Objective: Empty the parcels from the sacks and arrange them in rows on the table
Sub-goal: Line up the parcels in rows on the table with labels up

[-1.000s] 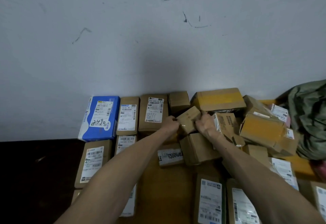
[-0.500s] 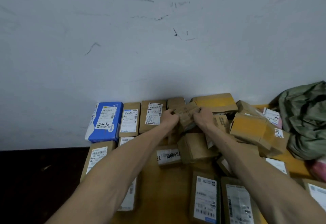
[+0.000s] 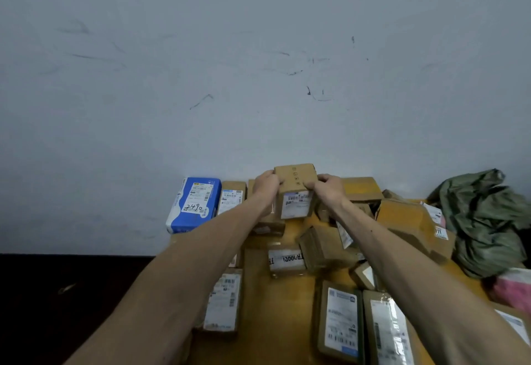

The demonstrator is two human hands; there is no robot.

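Note:
A small brown cardboard parcel point(image 3: 295, 192) with a white label on its near face is held up at the back of the table, close to the wall. My left hand point(image 3: 265, 185) grips its left side and my right hand point(image 3: 327, 187) grips its right side. Behind it a back row holds a blue parcel point(image 3: 195, 205) marked 2490 and a brown parcel point(image 3: 232, 196). A loose heap of brown parcels point(image 3: 405, 218) lies to the right. The olive green sack point(image 3: 485, 221) is crumpled at the table's right end.
The wooden table point(image 3: 270, 307) stands against a grey wall point(image 3: 258, 62). Flat labelled parcels point(image 3: 340, 321) lie near the front, and one point(image 3: 224, 304) lies under my left forearm. A pink package point(image 3: 514, 290) sits below the sack. Dark floor is to the left.
Both hands have lifted the small brown parcel out of the heap and turned it so its labelled face is toward me. The camera has tilted up.

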